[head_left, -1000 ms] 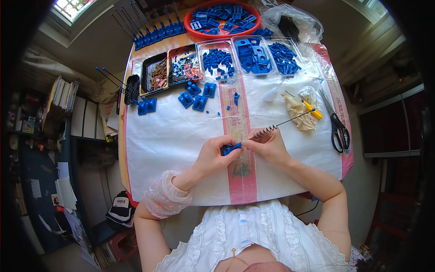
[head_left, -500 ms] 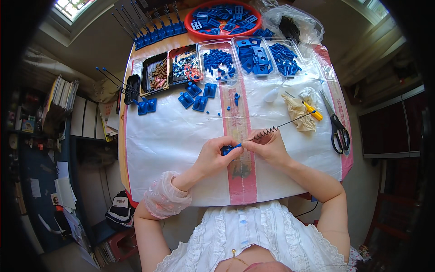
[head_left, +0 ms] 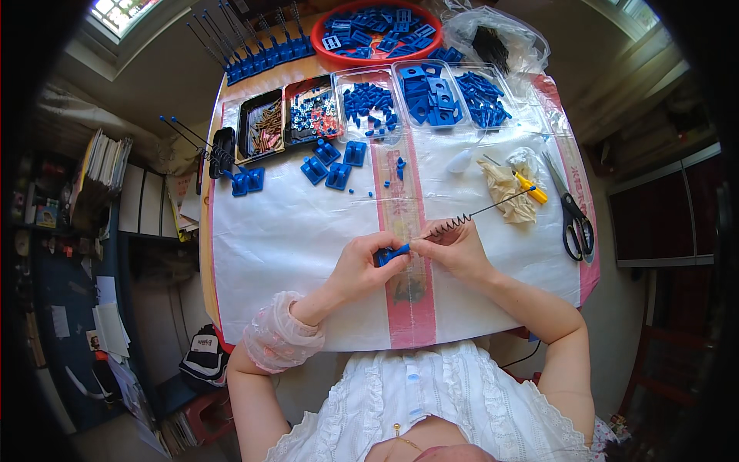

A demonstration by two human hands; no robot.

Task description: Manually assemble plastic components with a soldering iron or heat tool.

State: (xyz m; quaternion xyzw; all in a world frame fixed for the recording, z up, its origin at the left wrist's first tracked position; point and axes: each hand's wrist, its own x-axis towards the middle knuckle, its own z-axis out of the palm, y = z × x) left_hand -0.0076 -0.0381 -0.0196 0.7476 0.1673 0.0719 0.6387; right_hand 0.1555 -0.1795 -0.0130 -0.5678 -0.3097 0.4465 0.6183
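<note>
Over the near middle of the table, my left hand is closed around a small blue plastic part, with the palm side of it covered by my fingers. Close to its right, my right hand pinches the lower end of a thin black wire rod with a coiled spring section. The rod slants up to the right and ends in a small blue tip. Its lower end points at the blue part; my fingertips hide whether the two touch.
Blue bases lie ahead of my left hand, behind them trays of screws, nuts and blue parts. At the right are scissors, crumpled paper and a yellow tool. A red basin stands at the back.
A little more of the blue part shows between my hands, its end turned slightly toward my right fingertips. Both hands have hardly moved.
</note>
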